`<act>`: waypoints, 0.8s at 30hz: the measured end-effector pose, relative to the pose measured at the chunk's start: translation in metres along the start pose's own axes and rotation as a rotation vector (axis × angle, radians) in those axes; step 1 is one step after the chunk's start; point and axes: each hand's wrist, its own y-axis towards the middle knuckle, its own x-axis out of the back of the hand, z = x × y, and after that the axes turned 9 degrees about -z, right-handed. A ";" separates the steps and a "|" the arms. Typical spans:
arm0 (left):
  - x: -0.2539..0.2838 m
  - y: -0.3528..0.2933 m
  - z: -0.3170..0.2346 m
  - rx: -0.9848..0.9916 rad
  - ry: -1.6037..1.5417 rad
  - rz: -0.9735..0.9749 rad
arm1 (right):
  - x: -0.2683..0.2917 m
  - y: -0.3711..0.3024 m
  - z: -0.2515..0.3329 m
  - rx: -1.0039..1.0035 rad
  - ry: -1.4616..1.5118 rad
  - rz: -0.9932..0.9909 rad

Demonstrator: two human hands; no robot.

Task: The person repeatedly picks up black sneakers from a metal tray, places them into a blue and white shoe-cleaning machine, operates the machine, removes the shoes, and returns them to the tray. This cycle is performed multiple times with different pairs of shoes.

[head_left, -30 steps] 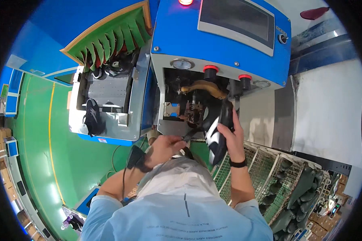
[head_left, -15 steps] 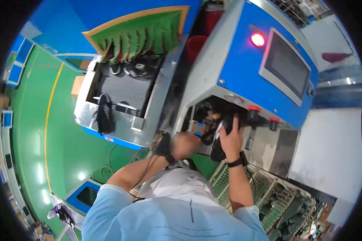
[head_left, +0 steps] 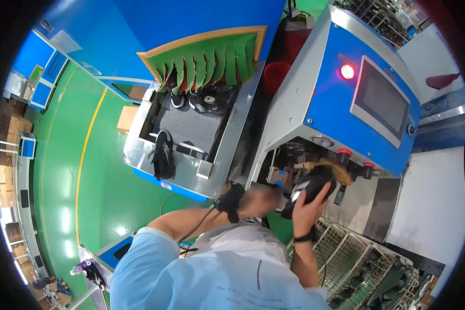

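My right hand (head_left: 309, 214) is closed round a black shoe (head_left: 315, 186) with a white patch, its thumb and fingers along the shoe's near side. The shoe is tilted just in front of the opening under the blue-and-white machine (head_left: 325, 98), beside a tan pad (head_left: 341, 173). My left hand (head_left: 261, 200) is near the opening's lower left corner; it is smeared, so its fingers cannot be made out. To the left, another black shoe (head_left: 164, 155) lies on the edge of a conveyor (head_left: 188, 124). Further shoes (head_left: 209, 101) sit by its green strip curtain (head_left: 206, 62).
The machine's front carries a screen (head_left: 380, 101), a lit red lamp (head_left: 347, 72) and two red-topped knobs (head_left: 344, 154). A wire rack (head_left: 341, 248) with dark pieces stands at the lower right. A red bin (head_left: 276, 77) sits between conveyor and machine. A cardboard box (head_left: 127, 120) is on the green floor.
The shoe in my right hand has come further out of the machine's opening and shows more of itself; the tan pad now shows behind it. The whole view has shifted.
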 end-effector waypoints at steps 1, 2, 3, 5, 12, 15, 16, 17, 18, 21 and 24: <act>-0.003 -0.002 0.001 -0.018 -0.033 0.029 | 0.011 -0.020 -0.001 0.068 -0.045 -0.016; -0.006 -0.007 0.003 -0.027 -0.073 0.052 | 0.023 -0.043 -0.007 0.142 -0.089 -0.019; -0.012 -0.009 0.001 0.076 -0.300 0.189 | 0.036 -0.067 -0.017 0.154 -0.052 -0.002; -0.013 -0.012 -0.011 0.316 -0.442 0.369 | 0.066 -0.103 -0.032 0.182 0.064 0.140; -0.035 -0.006 0.014 0.670 -0.415 0.600 | 0.118 -0.081 -0.060 -0.648 0.532 0.703; -0.023 -0.009 0.018 0.414 -0.369 0.571 | 0.078 -0.010 -0.026 -0.951 0.874 0.479; -0.024 -0.017 0.006 0.373 -0.347 0.478 | 0.045 -0.018 -0.042 -1.066 1.212 0.474; -0.025 -0.019 -0.001 0.417 -0.291 0.474 | 0.016 -0.028 -0.060 -1.212 1.531 0.467; -0.018 -0.017 0.000 0.453 -0.247 0.411 | 0.012 -0.026 -0.041 -1.163 1.566 0.332; 0.000 -0.013 0.030 0.365 -0.185 0.287 | 0.043 -0.041 -0.049 -1.049 1.566 0.143; 0.004 -0.026 0.006 0.289 -0.239 0.275 | 0.108 -0.076 -0.119 -0.810 1.204 0.055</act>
